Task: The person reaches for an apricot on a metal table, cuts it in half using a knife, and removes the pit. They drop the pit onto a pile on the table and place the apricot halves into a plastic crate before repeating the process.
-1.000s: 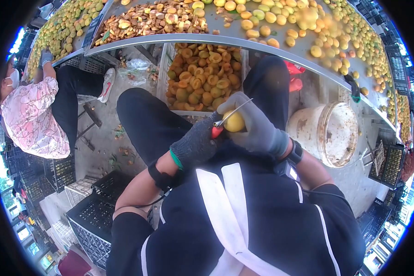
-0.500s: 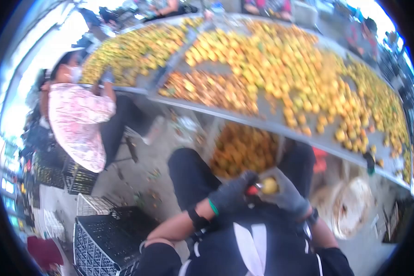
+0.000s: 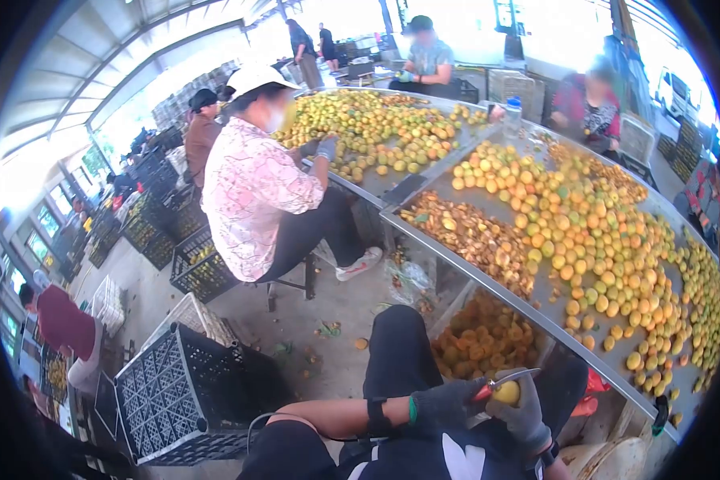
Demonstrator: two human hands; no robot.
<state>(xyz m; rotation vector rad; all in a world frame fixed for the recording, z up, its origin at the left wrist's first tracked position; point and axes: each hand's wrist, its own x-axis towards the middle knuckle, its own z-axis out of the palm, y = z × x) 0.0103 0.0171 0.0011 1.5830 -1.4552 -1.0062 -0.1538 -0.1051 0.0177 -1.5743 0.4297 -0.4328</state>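
Note:
My left hand (image 3: 446,405), in a dark grey work glove, is closed around a small knife with a red handle (image 3: 483,392). Its thin curved blade (image 3: 524,374) lies along the top of a yellow apricot (image 3: 506,392). That apricot is gripped in the fingers of my right hand (image 3: 528,420), which wears a grey glove. Both hands are close together above my lap. Just beyond them, between my knees, a container of orange apricot pieces (image 3: 485,336) sits under the table edge.
A metal sorting table (image 3: 476,268) bears many whole apricots (image 3: 592,240) and a heap of brown-orange pieces (image 3: 464,236). On my left stands a black crate (image 3: 168,400). A co-worker in a pink shirt (image 3: 260,200) sits at the table. A white bucket (image 3: 616,460) is at lower right.
The view has swung left and up, so table and hands appear further right. The knife blade now shows across the apricot's top. Both hands keep their hold.

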